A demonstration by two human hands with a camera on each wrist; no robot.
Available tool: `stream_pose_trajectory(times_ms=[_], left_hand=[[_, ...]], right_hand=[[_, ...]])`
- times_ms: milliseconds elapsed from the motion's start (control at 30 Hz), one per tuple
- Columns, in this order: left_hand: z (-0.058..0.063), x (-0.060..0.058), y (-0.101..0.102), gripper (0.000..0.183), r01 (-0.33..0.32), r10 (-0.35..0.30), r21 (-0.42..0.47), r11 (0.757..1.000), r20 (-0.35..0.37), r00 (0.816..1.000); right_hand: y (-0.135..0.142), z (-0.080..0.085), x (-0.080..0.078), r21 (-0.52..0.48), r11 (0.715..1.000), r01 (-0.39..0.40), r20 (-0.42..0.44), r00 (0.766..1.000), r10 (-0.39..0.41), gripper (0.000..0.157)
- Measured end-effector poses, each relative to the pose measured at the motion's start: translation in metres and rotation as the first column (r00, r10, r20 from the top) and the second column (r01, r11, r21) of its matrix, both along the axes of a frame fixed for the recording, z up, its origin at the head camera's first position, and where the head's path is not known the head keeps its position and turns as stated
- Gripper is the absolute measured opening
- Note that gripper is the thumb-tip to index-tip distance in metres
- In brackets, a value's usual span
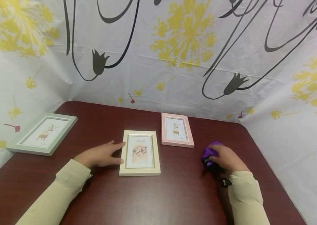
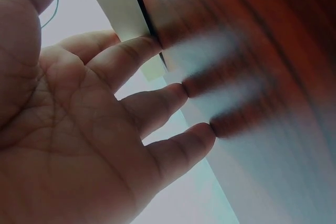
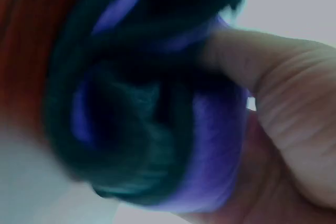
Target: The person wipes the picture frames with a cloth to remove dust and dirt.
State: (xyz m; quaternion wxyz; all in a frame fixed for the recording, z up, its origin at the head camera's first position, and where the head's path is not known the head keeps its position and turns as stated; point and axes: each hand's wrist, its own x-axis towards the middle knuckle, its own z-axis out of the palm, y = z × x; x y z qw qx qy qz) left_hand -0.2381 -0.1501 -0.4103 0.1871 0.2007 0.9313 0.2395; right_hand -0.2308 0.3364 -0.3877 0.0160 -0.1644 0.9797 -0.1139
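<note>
A cream picture frame [image 1: 139, 172] with a floral print lies flat on the dark red-brown table. At its left edge is my left hand [image 1: 102, 155], fingers spread, with fingertips against or right beside the frame's border. The left wrist view shows the palm [image 2: 63, 114] and mostly straight fingers whose tips meet the glossy tabletop. On the right, my right hand [image 1: 228, 157] grips a bunched purple and black cloth [image 1: 210, 152] low over the table. Up close in the right wrist view, the cloth [image 3: 215, 145] looks rolled, with dark edges, and the thumb [image 3: 241, 56] presses on it.
Toward the back, right of the cream frame, lies a pink picture frame [image 1: 177, 143]. A pale green picture frame [image 1: 33, 150] lies at the table's left edge. White fabric [image 1: 136, 37] printed with flowers encloses the table [image 1: 158, 200] at the back and sides.
</note>
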Motion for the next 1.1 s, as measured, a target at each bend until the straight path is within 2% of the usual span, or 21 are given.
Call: stream_pose_trajectory(times_ms=[100, 167, 467, 767, 900, 1100], left_hand=[[0.001, 0.0, 0.0, 0.083, -0.003, 0.003, 0.002, 1.0, 0.003, 1.0], [0.001, 0.0, 0.0, 0.083, -0.001, 0.001, 0.002, 1.0, 0.0, 1.0], [-0.001, -0.003, 0.003, 0.081, -0.006, 0.007, 0.002, 1.0, -0.017, 1.0], [-0.001, -0.016, 0.005, 0.082, -0.031, 0.03, -0.035, 0.999, -0.01, 0.999], [-0.002, -0.03, 0.004, 0.083, -0.051, 0.053, -0.078, 0.996, 0.023, 0.998], [0.009, -0.066, 0.004, 0.082, -0.051, 0.061, -0.174, 0.983, 0.05, 0.997]], right_hand=[[0.002, -0.003, 0.001, 0.005, 1.0, 0.003, 0.122, 0.993, -0.004, 0.057], [0.002, -0.004, 0.001, 0.006, 1.0, 0.011, 0.164, 0.986, -0.012, 0.063], [0.003, -0.004, 0.0, -0.001, 1.0, 0.013, 0.185, 0.983, -0.013, 0.066], [0.004, -0.007, -0.001, -0.023, 0.999, 0.023, 0.176, 0.984, -0.019, 0.065], [0.002, -0.01, -0.001, -0.026, 1.0, 0.017, 0.179, 0.984, -0.012, 0.065], [0.001, -0.01, -0.001, -0.029, 0.999, 0.03, 0.178, 0.984, -0.024, 0.065]])
